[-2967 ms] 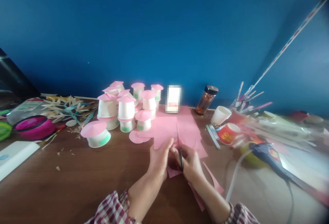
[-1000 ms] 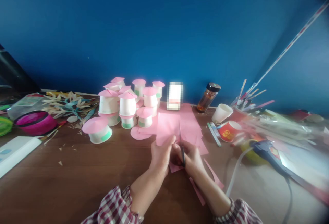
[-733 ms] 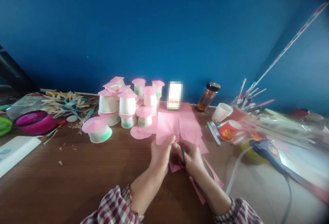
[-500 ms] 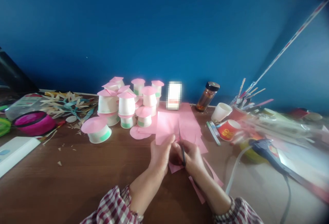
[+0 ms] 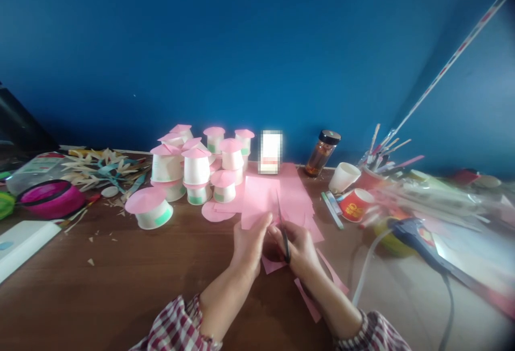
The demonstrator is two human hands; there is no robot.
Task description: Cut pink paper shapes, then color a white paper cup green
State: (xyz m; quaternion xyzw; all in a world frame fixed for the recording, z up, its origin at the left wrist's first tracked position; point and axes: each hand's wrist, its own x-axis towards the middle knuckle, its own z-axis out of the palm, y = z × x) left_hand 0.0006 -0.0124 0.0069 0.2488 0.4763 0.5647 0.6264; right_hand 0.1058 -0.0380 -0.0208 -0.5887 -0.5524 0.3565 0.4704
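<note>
My left hand [image 5: 250, 243] pinches the near edge of a pink paper sheet [image 5: 257, 195], thumb on top. In my right hand [image 5: 300, 246] is a pair of scissors [image 5: 285, 241]; its dark handle loops around my fingers and the narrow blades point away from me along the sheet's right side. Whether the blades are parted is hard to make out. Beneath and behind lie more pink sheets [image 5: 295, 184]. Pink paper offcuts [image 5: 308, 300] rest under my right forearm. Left of the sheets stand several white paper cups [image 5: 196, 168] topped with pink paper cones, some stacked.
A glue gun [image 5: 418, 235] with its cord lies at right, near a red paper cup [image 5: 356, 205], a white cup [image 5: 344, 177] and a dark-lidded jar [image 5: 323, 152]. Paper strips [image 5: 108, 167], a magenta round container [image 5: 52, 199] and a white box [image 5: 26, 246] are at left.
The view has shifted slightly. Both hands keep their hold on the paper and the scissors, with hardly any movement between them.
</note>
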